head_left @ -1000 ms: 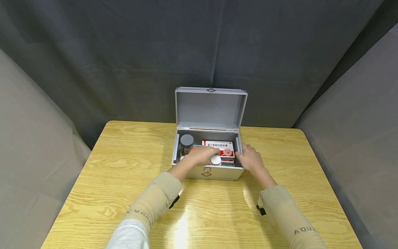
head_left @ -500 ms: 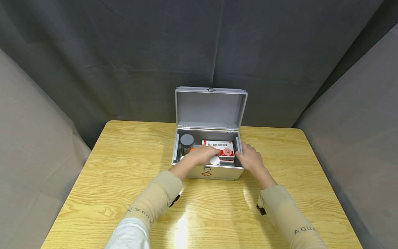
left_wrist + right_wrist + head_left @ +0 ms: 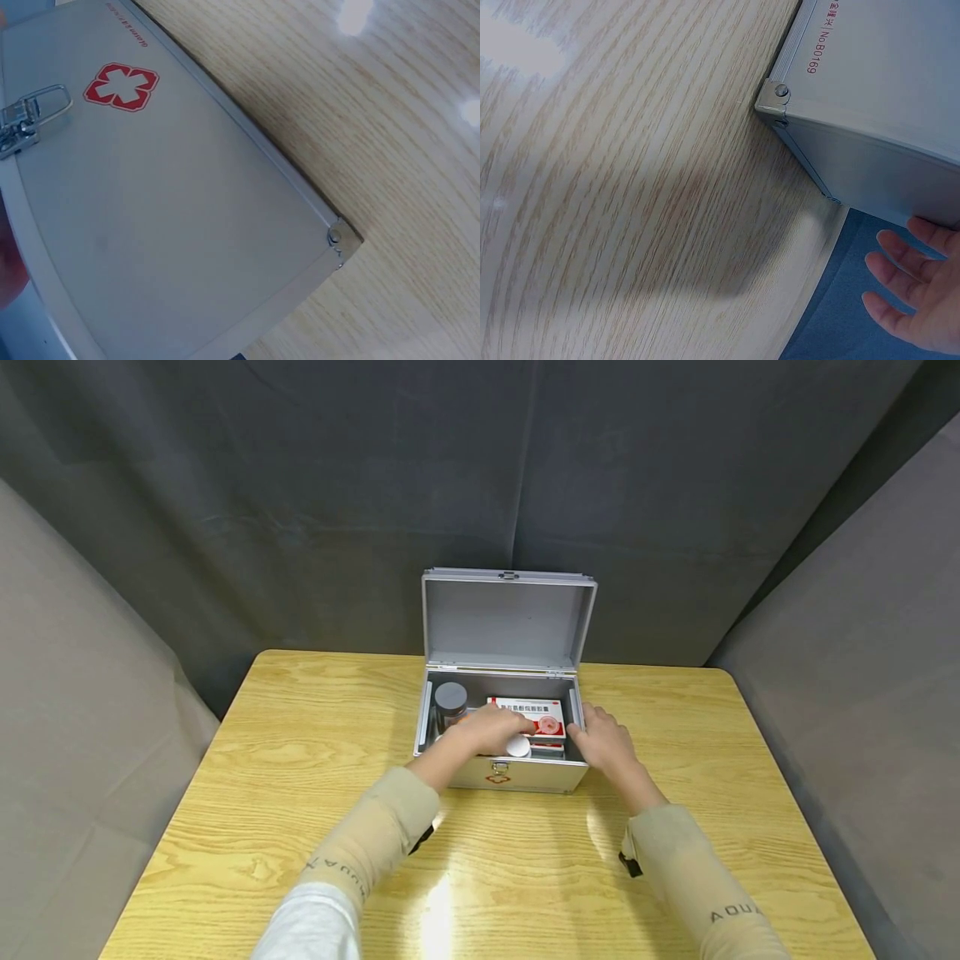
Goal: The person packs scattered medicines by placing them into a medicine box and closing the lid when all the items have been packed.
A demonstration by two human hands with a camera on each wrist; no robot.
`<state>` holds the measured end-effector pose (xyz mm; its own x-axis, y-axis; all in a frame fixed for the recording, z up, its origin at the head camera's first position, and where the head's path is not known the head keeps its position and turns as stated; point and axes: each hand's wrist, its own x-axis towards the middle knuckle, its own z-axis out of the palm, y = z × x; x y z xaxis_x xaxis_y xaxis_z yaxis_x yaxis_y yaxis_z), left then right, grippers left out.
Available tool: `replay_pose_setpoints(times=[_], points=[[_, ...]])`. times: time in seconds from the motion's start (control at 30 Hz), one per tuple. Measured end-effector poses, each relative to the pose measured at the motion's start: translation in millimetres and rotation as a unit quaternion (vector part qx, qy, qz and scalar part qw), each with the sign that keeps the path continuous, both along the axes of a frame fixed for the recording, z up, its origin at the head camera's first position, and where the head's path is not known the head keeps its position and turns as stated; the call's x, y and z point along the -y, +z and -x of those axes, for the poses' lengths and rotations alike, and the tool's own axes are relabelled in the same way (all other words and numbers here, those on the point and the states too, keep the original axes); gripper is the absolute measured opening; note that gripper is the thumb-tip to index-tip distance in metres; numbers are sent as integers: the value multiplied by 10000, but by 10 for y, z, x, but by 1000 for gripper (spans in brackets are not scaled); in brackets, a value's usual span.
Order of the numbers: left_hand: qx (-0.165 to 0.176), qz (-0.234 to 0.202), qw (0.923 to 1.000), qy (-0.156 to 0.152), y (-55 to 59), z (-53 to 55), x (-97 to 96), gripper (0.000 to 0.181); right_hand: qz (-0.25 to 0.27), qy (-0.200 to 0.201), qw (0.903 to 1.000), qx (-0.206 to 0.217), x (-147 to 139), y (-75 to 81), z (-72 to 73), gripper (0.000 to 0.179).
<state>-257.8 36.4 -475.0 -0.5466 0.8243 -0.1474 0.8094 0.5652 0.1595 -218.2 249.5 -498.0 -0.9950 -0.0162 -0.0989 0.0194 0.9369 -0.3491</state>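
Note:
A silver first-aid box [image 3: 540, 777] stands with its lid [image 3: 506, 622] raised. My left hand [image 3: 491, 731] reaches over its front edge into the box, close beside a round white cap [image 3: 518, 746]. Most of its fingers are hidden below the rim, and I cannot tell whether they hold something. My right hand [image 3: 603, 743] grips the right wall, thumb at the inner rim and fingers along the outside. In the right wrist view those fingers [image 3: 892, 274] lie spread near the wall. Inside the box are a dark-lidded jar [image 3: 451, 697] and red-and-white medicine boxes [image 3: 528, 708].
The box sits toward the back of a wooden table [image 3: 315, 760]. A metal latch [image 3: 30, 116] hangs on its front above a red cross emblem [image 3: 121, 87]. Dark curtain [image 3: 360, 510] hangs behind, and pale cloth panels [image 3: 75, 735] stand at both sides.
My left hand has shifted slightly right inside the box, covering most of an orange patch seen earlier. The white cap has moved a little left. My right hand keeps its place.

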Motion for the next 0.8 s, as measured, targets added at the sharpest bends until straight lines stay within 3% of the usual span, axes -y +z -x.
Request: replay_pose_setpoints(times=[0.33, 0.43, 0.53, 0.6, 0.67, 0.73, 0.8], points=[[254, -216, 9994, 132, 205, -56, 88, 49, 29, 30, 10000, -26, -3, 1, -6, 58], [384, -501, 9975, 323, 290, -59, 125, 50, 7, 22, 10000, -47, -12, -4, -3, 57], [299, -1088, 9924, 499, 368, -38, 183, 44, 19, 34, 10000, -70, -21, -9, -2, 57], [229, -1622, 9845, 627, 405, -13, 243, 38, 66, 59, 9999, -116, -26, -15, -7, 56], [81, -2250, 9707, 836, 424, 15, 310, 30, 84, 83, 9998, -173, -23, -5, -17, 55], [-67, -2921, 9502, 1085, 428, 47, 384, 24, 103, 77, 9998, -180, -16, 11, -32, 55], [-355, -3568, 9239, 1339, 422, 84, 454, 18, 110, 41, 9998, -151, -10, 17, -36, 56]])
